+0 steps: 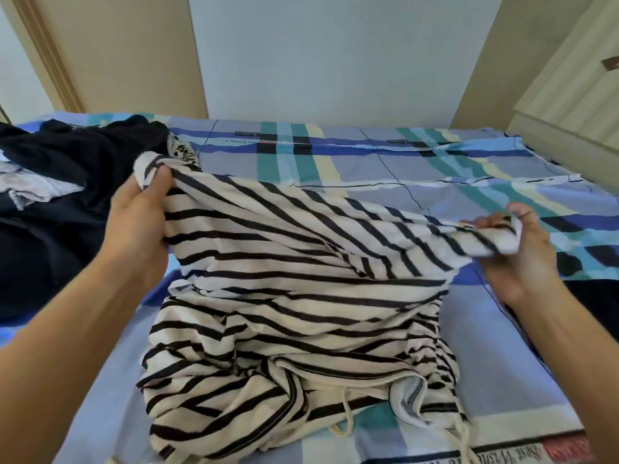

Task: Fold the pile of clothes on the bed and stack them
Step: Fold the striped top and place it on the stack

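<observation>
Left hand [140,209] gripped the top left corner of the striped garment [294,296], thumb over the cloth, fingers hidden behind it. Right hand [522,256] pinched the opposite top corner, fabric bunched in the fingers. Both hands were closed on the same piece, well apart, with the cloth stretched between them and lifted at that edge. Cream knit with black stripes; the exact kind of garment was unclear. Below the hands, toward the person, the rest of it lay crumpled on the plaid bed sheet [368,155], its folds loose. A cream drawstring [346,416] trailed from the near edge, and a frayed cord [464,437] hung at the near right.

Pile of dark clothes [60,229] sat just left of the left hand, unfolded, mostly black and navy, with a pale grey piece [30,185] among them. A small black-and-white patterned cloth [182,152] stuck out of the pile just beyond the left thumb. Beyond both hands the sheet ran in blue, teal and pale yellow checks up to a white wall [335,55]. Right of the right hand, at the frame edge, a dark item [596,296] lay on the sheet; could not tell what it was. Far beyond the right hand stood a cream cabinet [569,102] with a handle. Printed text showed on the sheet below the right hand, not readable. Both forearms were bare.
</observation>
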### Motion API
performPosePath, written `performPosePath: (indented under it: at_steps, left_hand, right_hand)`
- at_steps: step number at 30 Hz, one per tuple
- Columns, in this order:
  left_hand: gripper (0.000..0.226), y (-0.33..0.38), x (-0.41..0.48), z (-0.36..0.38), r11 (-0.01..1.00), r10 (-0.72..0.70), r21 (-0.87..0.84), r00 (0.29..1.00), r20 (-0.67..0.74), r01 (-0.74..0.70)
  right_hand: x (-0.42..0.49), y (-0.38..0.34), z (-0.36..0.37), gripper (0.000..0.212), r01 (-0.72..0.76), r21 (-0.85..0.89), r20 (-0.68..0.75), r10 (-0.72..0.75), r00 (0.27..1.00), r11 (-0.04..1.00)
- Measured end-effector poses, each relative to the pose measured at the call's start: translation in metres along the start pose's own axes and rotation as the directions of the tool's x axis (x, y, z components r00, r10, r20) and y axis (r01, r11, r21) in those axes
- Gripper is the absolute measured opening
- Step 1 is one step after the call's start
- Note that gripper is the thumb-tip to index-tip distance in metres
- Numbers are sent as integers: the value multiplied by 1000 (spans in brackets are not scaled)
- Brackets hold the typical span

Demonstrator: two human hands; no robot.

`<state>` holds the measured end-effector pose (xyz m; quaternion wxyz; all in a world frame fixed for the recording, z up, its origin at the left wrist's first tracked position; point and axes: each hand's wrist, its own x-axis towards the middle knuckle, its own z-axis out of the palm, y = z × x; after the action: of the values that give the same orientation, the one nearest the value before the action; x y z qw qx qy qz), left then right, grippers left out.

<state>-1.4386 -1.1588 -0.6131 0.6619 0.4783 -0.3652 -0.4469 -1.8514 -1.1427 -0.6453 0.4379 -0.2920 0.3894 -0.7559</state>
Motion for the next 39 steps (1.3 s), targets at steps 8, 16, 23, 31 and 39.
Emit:
performPosePath:
  at_steps: [8,16,23,31,39]
  left_hand:
    - [37,7,-20,-2,949,-130,-247,959,254,194]
    - [57,9,2,-33,934,-140,-273,938,318,232]
    - [83,-26,-20,-6,426,-318,857,839,442,-290]
    - [99,-66,-68,31,158,-454,671,550,701,-724]
    - [10,-47,-86,43,96,-244,579,544,803,-810]
  right_hand:
    - [-16,1,7,45,-143,-415,361,307,880,898]
    - [-36,13,5,20,322,-943,248,817,520,81]
    - [-41,24,8,19,454,-870,395,823,407,193]
    - [-65,15,27,10,326,-859,456,880,136,395]
    - [-77,8,29,31,388,-897,297,938,179,211]
